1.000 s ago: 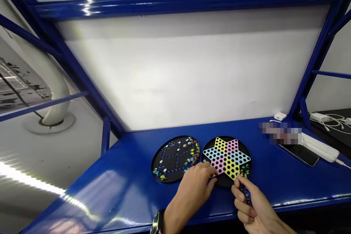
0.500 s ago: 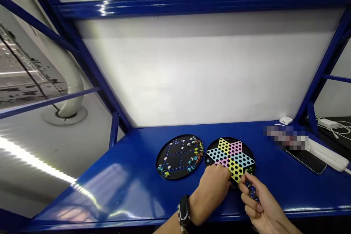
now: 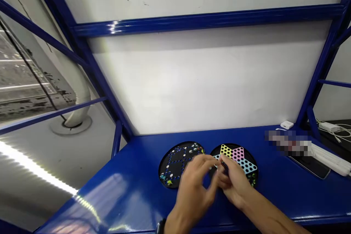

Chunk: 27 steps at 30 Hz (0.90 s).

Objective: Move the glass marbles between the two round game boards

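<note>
My left hand [image 3: 193, 186] is over the gap between two round boards, thumb and forefinger apart, its fingertips at the fingers of my right hand. It looks slightly blurred. My right hand [image 3: 236, 181] is curled, palm side turned toward the left hand, around dark blue marbles [image 3: 225, 168] that barely show. Beneath the hands lies a Chinese checkers board [image 3: 238, 153], a coloured star with holes on a round black base; its near part is hidden. Left of it is a black round board [image 3: 175, 169] bearing white, clear and coloured marbles, partly covered by my left hand.
Green marbles [image 3: 252, 180] sit at the star board's right edge. On the blue table [image 3: 131, 175], a phone [image 3: 311, 166], a white power strip [image 3: 330, 159] and a small white case [image 3: 287, 124] lie at the right. Blue frame bars stand behind and on both sides.
My left hand has risen off the star board and opened beside my right hand. The right hand has moved left and up, still curled around the marbles. The view has tilted up slightly.
</note>
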### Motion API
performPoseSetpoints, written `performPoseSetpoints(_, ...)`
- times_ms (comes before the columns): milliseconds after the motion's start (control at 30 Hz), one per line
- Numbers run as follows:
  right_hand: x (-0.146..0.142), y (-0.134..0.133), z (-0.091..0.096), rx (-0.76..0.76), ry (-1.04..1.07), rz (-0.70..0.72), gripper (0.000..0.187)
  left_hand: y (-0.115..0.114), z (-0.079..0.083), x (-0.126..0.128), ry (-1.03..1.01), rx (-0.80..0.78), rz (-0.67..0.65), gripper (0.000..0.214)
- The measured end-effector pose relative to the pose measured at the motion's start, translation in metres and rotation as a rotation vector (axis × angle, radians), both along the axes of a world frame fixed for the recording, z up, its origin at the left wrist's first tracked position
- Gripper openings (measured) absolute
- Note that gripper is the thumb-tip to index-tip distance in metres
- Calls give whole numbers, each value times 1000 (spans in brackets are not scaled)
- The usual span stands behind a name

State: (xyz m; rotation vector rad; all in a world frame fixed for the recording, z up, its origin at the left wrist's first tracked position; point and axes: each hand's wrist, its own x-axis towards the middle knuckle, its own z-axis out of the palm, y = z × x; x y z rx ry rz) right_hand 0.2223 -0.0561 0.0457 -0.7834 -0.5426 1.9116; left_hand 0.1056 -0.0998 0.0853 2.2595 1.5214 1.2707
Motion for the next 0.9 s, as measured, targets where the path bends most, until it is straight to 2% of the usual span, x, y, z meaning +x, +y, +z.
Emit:
performPoseSetpoints(67, -27, 25, 2, 261, -262, 9, 33, 8, 9, -24, -58, 64, 106, 15)
performPoseSetpoints(167, -73, 60, 0, 775, -968, 46, 25, 16, 17, -53, -119, 132, 226, 18)
performPoseSetpoints(200, -88, 69, -2, 935, -1209, 118, 21, 18, 17, -60, -126, 143, 251, 19)
performPoseSetpoints(267, -111, 82, -10, 1191, -1599, 348, 23, 19, 18, -69, -125, 151, 281, 21)
performPoseSetpoints(333, -126, 87, -19, 1214, -1675, 434, 24, 19, 17, -73, -116, 148, 293, 22)
performPoseSetpoints(400, -132, 87, -26, 1227, -1696, 460, 31, 18, 18, -74, -98, 150, 293, 23)
performPoseSetpoints(500, -128, 83, -25, 1260, -1717, 477, 36, 18, 19, -72, -67, 146, 267, 22)
performPoseSetpoints(600, -109, 78, -10, 1302, -1704, 457, 34, 19, 19, -68, -47, 131, 236, 23)
performPoseSetpoints(667, -83, 74, 3, 1325, -1640, 379, 33, 20, 17, -63, -35, 101, 212, 24)
performPoseSetpoints(800, 4, 58, 18, 1195, -1569, 162, 25, 22, 9, -49, 34, -28, 119, 24)
performPoseSetpoints(900, 77, 38, 10, 1148, -1539, 138, 24, 23, 2, -39, 91, -95, 76, 22)
